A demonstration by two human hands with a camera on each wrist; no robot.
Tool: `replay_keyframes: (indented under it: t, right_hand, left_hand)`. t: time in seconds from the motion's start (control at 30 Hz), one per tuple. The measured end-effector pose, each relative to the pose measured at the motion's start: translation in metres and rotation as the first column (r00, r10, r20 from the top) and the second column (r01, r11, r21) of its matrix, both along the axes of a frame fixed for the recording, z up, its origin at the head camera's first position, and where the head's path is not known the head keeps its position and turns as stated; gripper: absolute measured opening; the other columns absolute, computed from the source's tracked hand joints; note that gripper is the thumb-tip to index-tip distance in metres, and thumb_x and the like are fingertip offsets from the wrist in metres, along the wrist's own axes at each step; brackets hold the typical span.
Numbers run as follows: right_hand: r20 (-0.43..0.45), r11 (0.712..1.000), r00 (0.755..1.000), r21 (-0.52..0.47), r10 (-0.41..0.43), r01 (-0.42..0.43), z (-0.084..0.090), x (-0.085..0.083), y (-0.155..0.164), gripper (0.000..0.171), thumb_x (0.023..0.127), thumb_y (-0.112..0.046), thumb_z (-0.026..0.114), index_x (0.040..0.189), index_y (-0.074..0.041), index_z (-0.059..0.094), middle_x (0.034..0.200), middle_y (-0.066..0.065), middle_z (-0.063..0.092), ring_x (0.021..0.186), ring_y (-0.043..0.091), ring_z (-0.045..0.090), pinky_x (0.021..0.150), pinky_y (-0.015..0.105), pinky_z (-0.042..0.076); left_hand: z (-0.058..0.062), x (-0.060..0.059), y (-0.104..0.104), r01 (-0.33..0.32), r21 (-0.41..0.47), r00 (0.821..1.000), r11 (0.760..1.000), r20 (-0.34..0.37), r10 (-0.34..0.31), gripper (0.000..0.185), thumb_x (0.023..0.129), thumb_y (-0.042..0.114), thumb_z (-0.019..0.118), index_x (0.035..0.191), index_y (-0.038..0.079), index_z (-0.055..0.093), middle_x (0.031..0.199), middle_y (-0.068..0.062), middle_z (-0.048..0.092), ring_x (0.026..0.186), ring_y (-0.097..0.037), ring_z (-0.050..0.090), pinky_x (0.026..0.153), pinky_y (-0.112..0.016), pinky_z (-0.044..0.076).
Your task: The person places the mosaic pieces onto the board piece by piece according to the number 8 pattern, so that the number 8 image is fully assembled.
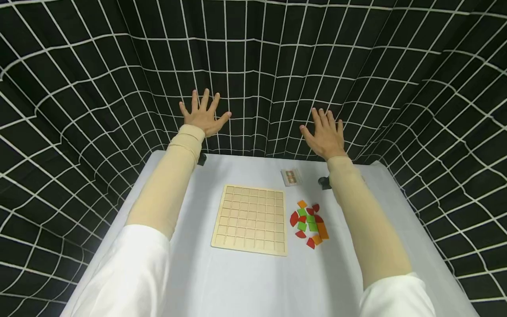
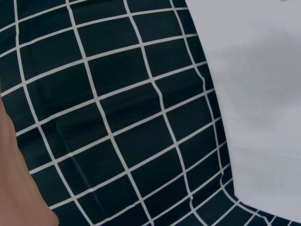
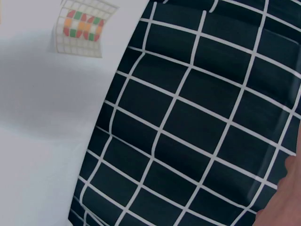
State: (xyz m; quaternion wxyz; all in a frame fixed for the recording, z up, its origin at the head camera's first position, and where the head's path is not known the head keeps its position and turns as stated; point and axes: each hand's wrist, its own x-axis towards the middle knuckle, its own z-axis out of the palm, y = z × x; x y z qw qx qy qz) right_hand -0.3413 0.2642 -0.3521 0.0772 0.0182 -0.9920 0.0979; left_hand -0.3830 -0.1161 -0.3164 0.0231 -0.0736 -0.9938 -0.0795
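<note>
Both arms reach forward past the table's far edge. My left hand (image 1: 203, 118) is held up with its fingers spread and holds nothing. To the right, my right hand (image 1: 326, 136) also has straight, parted fingers and grips nothing. Below and between them lies a square wooden grid board (image 1: 249, 219) with bare cells. Beside it sit loose flat pieces: red quarter-round ones (image 1: 294, 219), green squares (image 1: 313, 226) and orange ones (image 1: 322, 230). A pattern card (image 1: 291, 177) lies behind the pieces, nearest to my right hand; the right wrist view shows the card (image 3: 83, 26) with a coloured design on a grid.
A white cloth covers the table (image 1: 237, 281). Black curtains (image 1: 253, 57) with a white grid surround it at the back and both sides. Small dark objects show beside each wrist, one at the left (image 1: 202, 159) and one at the right (image 1: 325, 182).
</note>
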Motion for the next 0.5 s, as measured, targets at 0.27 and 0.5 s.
replay_keyframes:
  t: [0.27,0.5]
  right_hand:
    - [0.011,1.0,1.0,-0.017,-0.017,0.017,-0.003,0.015,0.01,0.084,0.099,-0.074,0.02,0.163,-0.028,-0.007,0.173,0.005,-0.005,0.159,0.032,-0.012,0.129,0.064,-0.009]
    - [-0.062,0.997,0.998,-0.072,-0.001,-0.003,0.025,0.035,0.02,0.081,0.1,-0.071,0.025,0.164,-0.031,-0.003,0.173,0.004,-0.004,0.16,0.034,-0.007,0.129,0.066,-0.005]
  left_hand:
    - [0.0,0.007,0.004,0.029,-0.019,1.0,0.999,-0.005,-0.029,0.084,0.095,0.08,0.016,0.16,0.036,-0.015,0.168,0.001,-0.027,0.154,-0.035,-0.029,0.121,-0.074,-0.017]
    - [0.023,0.024,-0.021,0.066,0.035,0.996,0.997,-0.058,-0.064,0.085,0.094,0.08,0.016,0.161,0.036,-0.013,0.17,0.0,-0.022,0.157,-0.037,-0.021,0.122,-0.074,-0.015]
